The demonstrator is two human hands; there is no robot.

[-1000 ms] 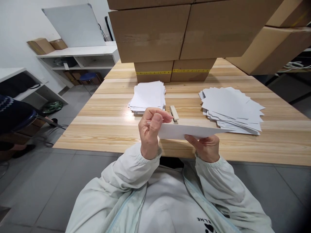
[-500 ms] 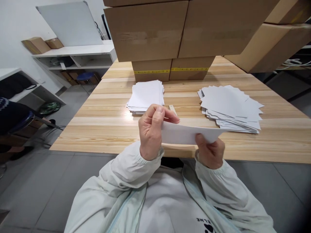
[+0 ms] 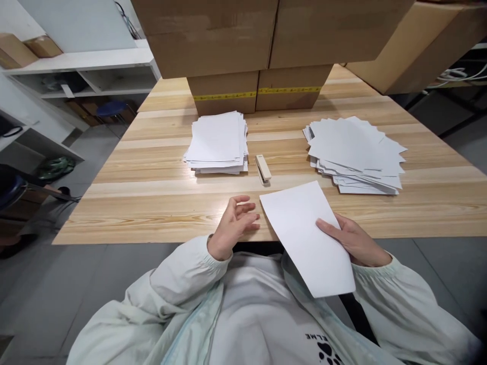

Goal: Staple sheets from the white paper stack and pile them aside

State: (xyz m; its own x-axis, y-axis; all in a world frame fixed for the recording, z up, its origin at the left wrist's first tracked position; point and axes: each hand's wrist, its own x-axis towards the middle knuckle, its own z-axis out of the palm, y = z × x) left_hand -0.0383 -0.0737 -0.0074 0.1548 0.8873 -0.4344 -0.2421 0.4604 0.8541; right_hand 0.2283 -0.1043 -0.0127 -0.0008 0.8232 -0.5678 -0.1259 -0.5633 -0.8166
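Note:
White paper (image 3: 304,228) is held tilted at the table's front edge by my right hand (image 3: 353,238), its thumb on top and the other fingers underneath. I cannot tell whether it is one sheet or several. Just left of the paper, my left hand (image 3: 236,223) is open with its fingers apart, touching nothing. A cream stapler (image 3: 263,169) lies on the table beyond the hands. To its left is a fairly neat stack of white paper (image 3: 216,139). On the right, a second paper pile (image 3: 353,152) lies with its sheets fanned at different angles.
Large cardboard boxes (image 3: 213,40) are stacked at the back of the wooden table (image 3: 152,177), with yellow tape on the lower ones. Another box (image 3: 411,45) stands at the back right. White shelves (image 3: 102,58) and a blue stool (image 3: 112,108) are beyond the table's left side.
My left hand has let go of the paper and opened. My right hand has brought the paper lower and turned its broad face up. The stapler is now fully visible; the view has shifted.

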